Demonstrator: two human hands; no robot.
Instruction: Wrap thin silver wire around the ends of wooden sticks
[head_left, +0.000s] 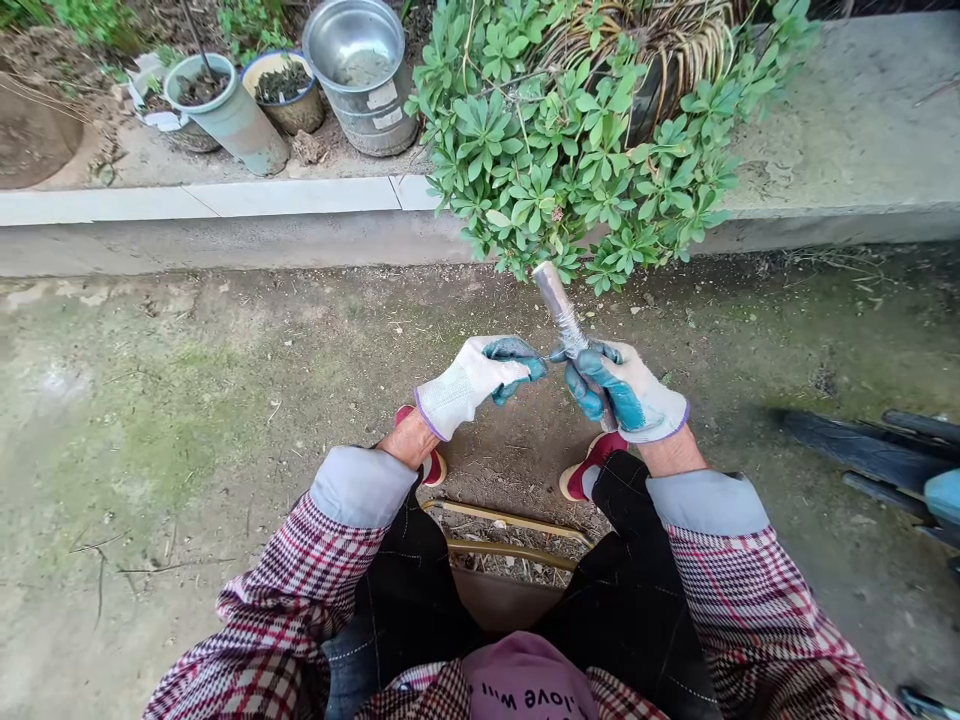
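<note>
Both gloved hands (555, 385) around rod (559, 308)

Soft, even daylight all round me, no hard shadows, no glare; sharp at centre, edges bending outward at three and nine o'clock.

On the ledge (300, 195) stand four pots (363, 75), left of one leafy bush (570, 150). Below it: two gloved hands (480, 380), one metal tube (564, 318), two red shoes (589, 468).
</note>
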